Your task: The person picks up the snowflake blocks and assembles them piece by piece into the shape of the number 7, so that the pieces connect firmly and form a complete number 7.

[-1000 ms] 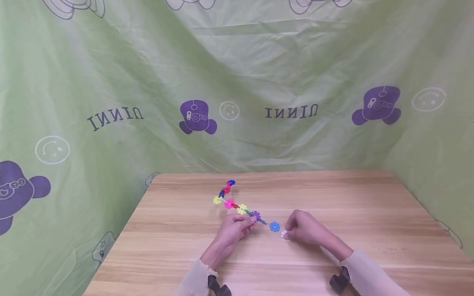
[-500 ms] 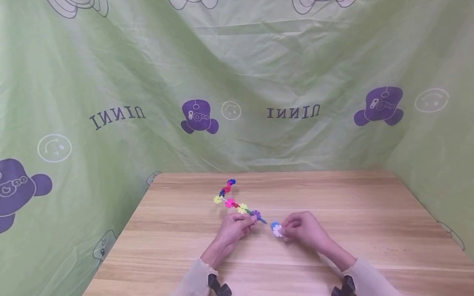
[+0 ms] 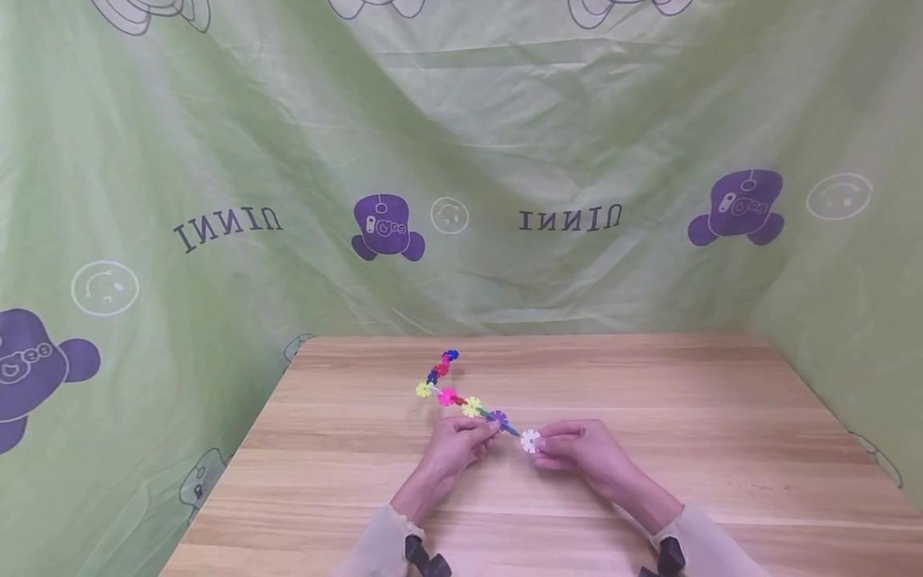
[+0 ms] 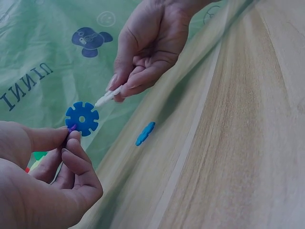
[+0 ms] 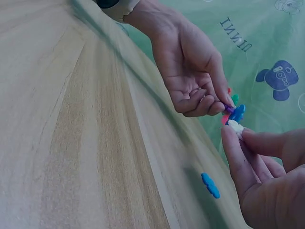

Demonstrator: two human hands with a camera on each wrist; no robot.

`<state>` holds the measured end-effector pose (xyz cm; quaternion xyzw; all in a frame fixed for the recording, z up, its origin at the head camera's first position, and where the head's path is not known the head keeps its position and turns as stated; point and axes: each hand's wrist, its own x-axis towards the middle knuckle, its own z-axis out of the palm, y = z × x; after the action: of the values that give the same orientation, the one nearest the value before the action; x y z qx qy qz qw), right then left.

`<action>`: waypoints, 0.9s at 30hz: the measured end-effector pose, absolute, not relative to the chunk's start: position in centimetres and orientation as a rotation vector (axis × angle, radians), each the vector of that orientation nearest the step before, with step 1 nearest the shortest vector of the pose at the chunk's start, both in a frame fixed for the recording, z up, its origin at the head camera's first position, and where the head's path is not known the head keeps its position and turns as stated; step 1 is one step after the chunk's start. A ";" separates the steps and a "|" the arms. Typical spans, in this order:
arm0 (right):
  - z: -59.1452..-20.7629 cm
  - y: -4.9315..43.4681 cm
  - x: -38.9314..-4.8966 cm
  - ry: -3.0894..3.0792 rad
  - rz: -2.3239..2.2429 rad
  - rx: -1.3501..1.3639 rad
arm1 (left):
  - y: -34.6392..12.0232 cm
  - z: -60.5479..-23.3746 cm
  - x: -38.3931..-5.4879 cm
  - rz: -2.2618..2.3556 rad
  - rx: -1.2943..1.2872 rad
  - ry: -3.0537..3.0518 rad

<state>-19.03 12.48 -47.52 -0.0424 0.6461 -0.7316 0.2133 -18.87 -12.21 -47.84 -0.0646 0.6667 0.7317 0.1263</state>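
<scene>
A chain of interlocking snowflake discs (image 3: 447, 397) in several colours stretches from my left hand (image 3: 454, 445) toward the back of the table. That hand pinches the purple disc (image 3: 499, 419) near the chain's close end. Past the fingers sticks out the last disc, a dark blue one (image 4: 82, 119). My right hand (image 3: 587, 450) pinches a white snowflake disc (image 3: 530, 441) between thumb and fingers. In the left wrist view the white disc's edge is right at the blue disc's rim; whether their slots engage, I cannot tell.
On the wooden table (image 3: 649, 385) below the hands lies a loose light blue snowflake disc (image 4: 145, 134), hidden in the head view. A green printed curtain (image 3: 461, 272) hangs behind and beside the table.
My right hand has carried the white disc leftward, over the loose blue disc, to the chain's end. The left hand has kept its pinch in nearly the same place.
</scene>
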 end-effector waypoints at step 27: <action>-47.8 9.8 -18.6 1.723 -2.202 0.048 | -11.6 -47.7 -18.8 2.144 -0.268 1.996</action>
<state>-18.59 9.82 -47.77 0.0168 0.6069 -0.7758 0.1717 -18.80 -11.63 -47.74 -0.0907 0.6752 0.7253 0.0996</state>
